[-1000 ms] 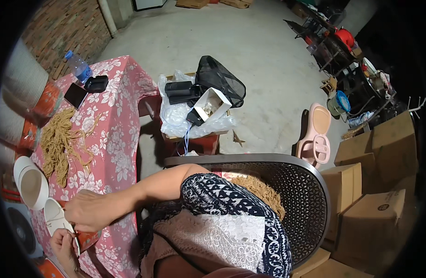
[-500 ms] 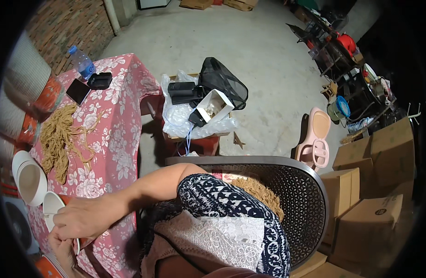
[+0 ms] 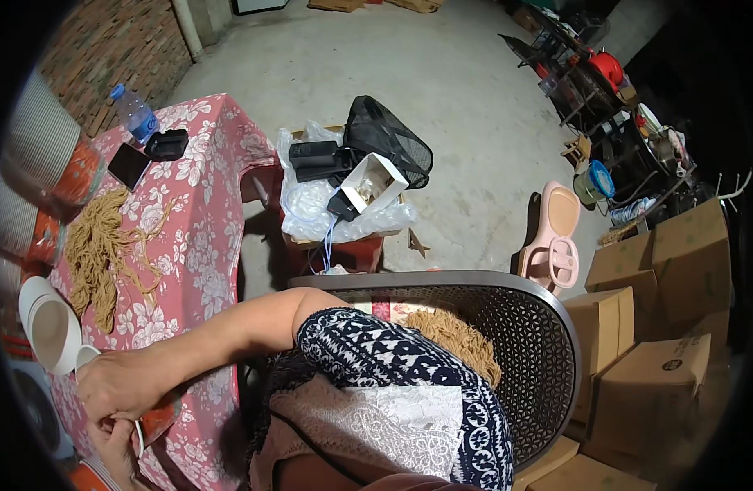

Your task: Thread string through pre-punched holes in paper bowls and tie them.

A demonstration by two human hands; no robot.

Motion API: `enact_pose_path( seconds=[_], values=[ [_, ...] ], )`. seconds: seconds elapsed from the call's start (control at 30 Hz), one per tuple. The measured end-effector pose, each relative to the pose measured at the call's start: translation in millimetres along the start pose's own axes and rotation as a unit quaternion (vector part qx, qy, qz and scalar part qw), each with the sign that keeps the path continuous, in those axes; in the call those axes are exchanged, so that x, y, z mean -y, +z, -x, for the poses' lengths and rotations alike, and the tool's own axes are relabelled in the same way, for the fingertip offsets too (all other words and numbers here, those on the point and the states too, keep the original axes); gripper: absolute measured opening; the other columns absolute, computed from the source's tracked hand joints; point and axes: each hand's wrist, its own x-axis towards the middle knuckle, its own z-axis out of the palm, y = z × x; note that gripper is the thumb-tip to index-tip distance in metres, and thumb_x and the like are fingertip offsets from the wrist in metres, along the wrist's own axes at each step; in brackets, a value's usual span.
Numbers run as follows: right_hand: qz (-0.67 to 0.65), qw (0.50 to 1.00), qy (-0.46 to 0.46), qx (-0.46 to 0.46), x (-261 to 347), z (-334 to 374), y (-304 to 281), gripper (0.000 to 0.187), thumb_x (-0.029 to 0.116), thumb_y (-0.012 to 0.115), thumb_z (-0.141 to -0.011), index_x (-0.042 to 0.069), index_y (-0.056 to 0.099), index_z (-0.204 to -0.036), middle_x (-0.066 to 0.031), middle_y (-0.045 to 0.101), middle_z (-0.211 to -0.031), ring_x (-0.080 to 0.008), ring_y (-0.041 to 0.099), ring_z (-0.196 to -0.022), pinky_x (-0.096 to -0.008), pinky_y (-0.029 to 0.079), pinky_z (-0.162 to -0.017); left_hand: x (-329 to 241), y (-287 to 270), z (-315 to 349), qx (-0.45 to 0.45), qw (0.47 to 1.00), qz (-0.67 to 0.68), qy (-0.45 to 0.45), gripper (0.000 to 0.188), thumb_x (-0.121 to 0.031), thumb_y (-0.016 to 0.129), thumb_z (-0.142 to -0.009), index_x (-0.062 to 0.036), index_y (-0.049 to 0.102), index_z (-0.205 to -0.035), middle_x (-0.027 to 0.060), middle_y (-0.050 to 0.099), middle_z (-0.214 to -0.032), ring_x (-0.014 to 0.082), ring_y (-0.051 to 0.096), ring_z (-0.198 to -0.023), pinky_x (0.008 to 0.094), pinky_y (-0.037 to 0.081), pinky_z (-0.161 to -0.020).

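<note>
Curling over a white-lined tub above a floral tablecloth, the right hand hides its fingertips' grip; the left hand bends its fingers together at the rim, their hold unclear. Beyond sit nested white tubs, tan yarn, a dark flat device and a bottle.

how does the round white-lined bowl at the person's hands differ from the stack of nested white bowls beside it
The round white-lined bowl is mostly covered by the right hand, with the left hand close below; the stack of nested white bowls has no hand on it. The bowl appears single, while the stack shows more than one rim. Both look white inside and sit at the person's left.
</note>
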Motion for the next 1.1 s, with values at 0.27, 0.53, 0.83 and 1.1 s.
enact_pose_path(
  seconds=[0.27,0.53,0.83,1.1],
  values=[
    [0.029,0.999,-0.011,-0.006,2,-2,1,0.012,0.014,0.072,-0.066,0.008,0.061,-0.07,-0.0088,0.059,-0.084,-0.0313,0.056,-0.084,-0.0411,0.047,-0.067,-16,11,3,-0.04,0.998,0.041,-0.035,0.023,-0.014,0.066,-0.09,-0.0052,0.055,-0.109,-0.0029,0.056,-0.072,0.0035,0.047,-0.053,0.0167,0.034,-0.047],
    [0.098,0.985,0.138,-0.022,24,17,-9,0.019,0.015,0.068,-0.071,-0.001,0.057,-0.071,-0.0191,0.048,-0.099,-0.036,0.045,-0.094,-0.0423,0.042,-0.078,-36,13,2,0.025,0.994,0.052,-0.092,0.017,-0.017,0.058,-0.098,-0.0007,0.061,-0.097,0.0004,0.062,-0.087,0.0065,0.056,-0.079,0.0207,0.041,-0.072],
    [0.066,0.99,0.118,0.029,23,26,7,0.022,0.016,0.067,-0.073,-0.003,0.057,-0.076,-0.0188,0.049,-0.096,-0.0354,0.044,-0.097,-0.0409,0.041,-0.083,-56,32,24,-0.135,0.976,0.008,-0.17,0.014,-0.003,0.06,-0.092,0.0032,0.065,-0.103,0.008,0.066,-0.094,0.0173,0.062,-0.085,0.0281,0.05,-0.074],
    [-0.002,0.987,0.161,-0.015,26,28,16,0.022,0.015,0.065,-0.073,-0.003,0.055,-0.081,-0.0179,0.05,-0.093,-0.036,0.046,-0.091,-0.0435,0.04,-0.083,-19,2,17,0.058,0.991,0.115,-0.036,0.018,-0.018,0.054,-0.1,-0.0007,0.057,-0.1,0.0021,0.061,-0.096,0.0085,0.056,-0.088,0.0228,0.043,-0.079]
  ],
)
